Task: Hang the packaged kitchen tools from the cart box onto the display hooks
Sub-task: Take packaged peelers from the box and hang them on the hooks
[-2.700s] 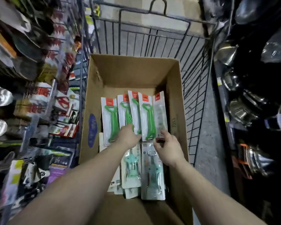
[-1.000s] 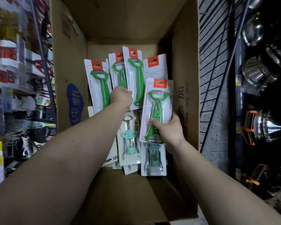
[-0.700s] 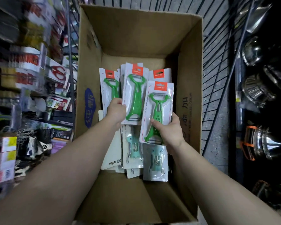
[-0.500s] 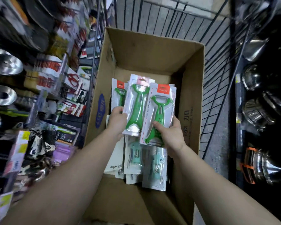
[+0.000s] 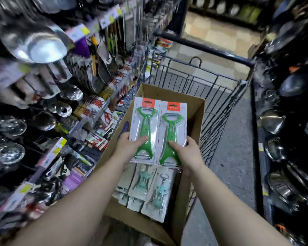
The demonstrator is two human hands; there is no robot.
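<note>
head view, looking down, near hands (image 5: 160, 150)

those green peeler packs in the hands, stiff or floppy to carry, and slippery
Probably fairly stiff: each green peeler pack stands upright though gripped only at its lower end by the left hand and right hand. Likely light, held by fingertips. The glossy blister front may be a little slippery.

Each hand held a carded green peeler above the cardboard box (image 5: 196, 110): left hand (image 5: 127, 148) on the left pack (image 5: 144, 129), right hand (image 5: 188, 154) on the right pack (image 5: 172, 132). Teal tools (image 5: 156, 189), perhaps corkscrews, lay below.
</note>
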